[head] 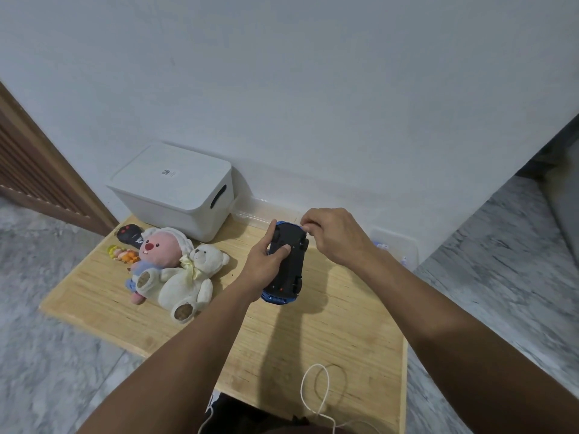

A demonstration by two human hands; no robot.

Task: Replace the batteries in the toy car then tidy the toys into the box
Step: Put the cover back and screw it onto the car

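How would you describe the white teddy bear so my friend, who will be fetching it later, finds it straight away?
Start at the white lidded box at the far left of the wooden table; a cluster of toys lies just in front of it. The white teddy bear is the toy nearest you there, leaning against the pink-faced plush. It alone is all cream-white, with a pale yellow bow at its neck.

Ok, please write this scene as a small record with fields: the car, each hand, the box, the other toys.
car: blue toy car, upside down, black underside facing up, held above the wooden table
left hand: grips the car's side, thumb pressed on the underside
right hand: fingers pinched at the car's far end
box: white storage box, lid on, at the table's far left corner
other toys: pink plush, white teddy bear, small figure, black toy, all outside the box
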